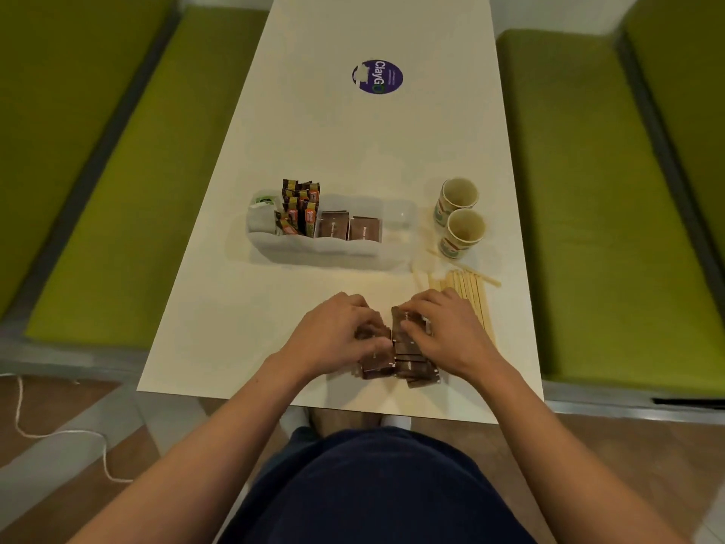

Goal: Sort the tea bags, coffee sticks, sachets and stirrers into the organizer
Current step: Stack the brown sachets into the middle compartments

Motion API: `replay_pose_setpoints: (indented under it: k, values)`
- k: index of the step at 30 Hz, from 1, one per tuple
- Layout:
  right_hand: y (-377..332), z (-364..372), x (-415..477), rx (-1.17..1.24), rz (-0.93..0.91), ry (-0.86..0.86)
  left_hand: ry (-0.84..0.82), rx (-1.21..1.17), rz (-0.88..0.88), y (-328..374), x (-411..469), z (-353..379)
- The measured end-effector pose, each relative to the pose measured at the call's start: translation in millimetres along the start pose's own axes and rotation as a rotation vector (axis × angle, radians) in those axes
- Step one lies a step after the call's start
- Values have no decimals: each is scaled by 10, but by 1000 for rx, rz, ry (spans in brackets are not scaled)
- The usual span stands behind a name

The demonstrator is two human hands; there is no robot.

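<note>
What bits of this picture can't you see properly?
- Head view: the brown sachets, mostly covered by the left hand and right hand; no counting them.
- Head view: some stirrers, near ends behind the right hand.
- Head view: print on packets in the organizer, too small and blurred.

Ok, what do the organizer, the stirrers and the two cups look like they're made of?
Organizer: likely translucent frosted plastic; contents show faintly through its wall. Stirrers: pale wood, apparently, flat matte sticks. Cups: probably paper, printed outside, plain matte inside.
</note>
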State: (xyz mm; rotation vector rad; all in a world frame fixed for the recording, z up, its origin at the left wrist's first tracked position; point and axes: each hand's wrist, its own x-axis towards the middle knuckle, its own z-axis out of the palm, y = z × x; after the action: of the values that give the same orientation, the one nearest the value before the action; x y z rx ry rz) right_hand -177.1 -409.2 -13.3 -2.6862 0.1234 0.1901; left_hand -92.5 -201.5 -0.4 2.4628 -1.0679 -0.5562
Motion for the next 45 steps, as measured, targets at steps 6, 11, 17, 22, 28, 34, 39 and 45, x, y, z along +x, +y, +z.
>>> replay_pose_setpoints:
  k: [6, 11, 17, 22, 28, 34, 39, 45]
  values:
    - [56, 27, -162, -105, -11, -109, -109, 67, 12, 39, -50, 99]
    - [41, 25, -144, -173, -35, -98, -110, 27, 10, 36, -45, 67]
    - [49, 58, -122, -198, -56, -46, -65, 33, 23, 53, -44, 4]
    - [41, 82, -93, -140, -57, 94, -9, 81, 12, 21, -34, -61]
    - [-79, -36, -5, 83, -7, 299, 152, 103, -12, -98, 15, -260]
    - [-211, -172, 102, 268, -11, 396, 338, 128, -30, -220, 195, -737]
    - [-331, -215, 141, 340, 8, 467, 434, 129, -86, -385, 448, -1076]
    - [-411, -192, 114, 402, 68, 529, 397, 188, -80, -455, 746, -1244]
